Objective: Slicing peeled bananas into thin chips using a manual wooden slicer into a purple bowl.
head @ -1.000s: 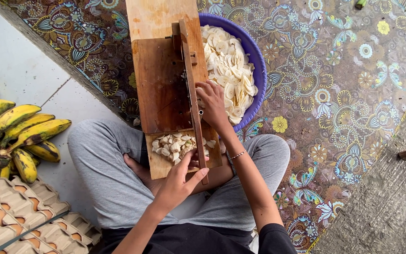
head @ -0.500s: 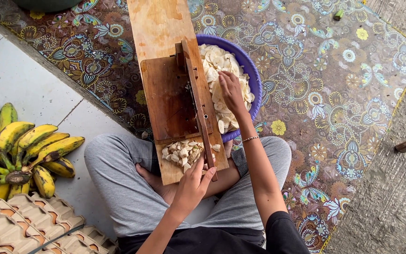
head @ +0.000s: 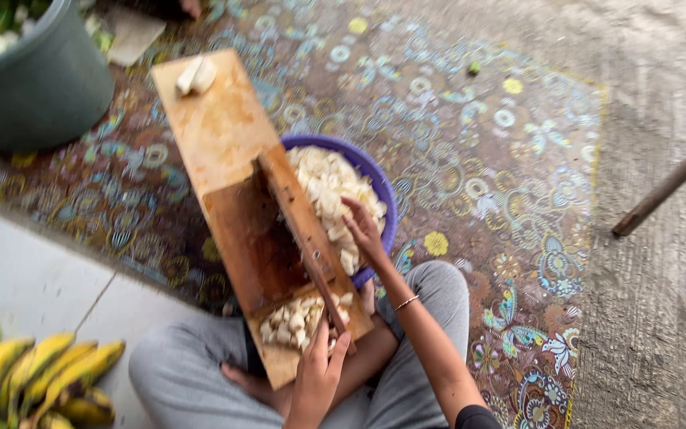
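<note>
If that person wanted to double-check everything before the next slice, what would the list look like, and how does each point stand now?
1. Slicing board propped steadily across the lap: ok, it rests on the crossed legs.
2. Left hand has a grip on the blade handle: ok, fingers sit at its lower end.
3. Right hand away from the blade: ok, it is over the purple bowl.
4. Bowl has room for more slices: cannot tell, it already looks heaped.
5. Cut pieces cleared from the board's lower end: not ok, a pile lies there.
6. Peeled piece ready: ok, at the board's far end.
</note>
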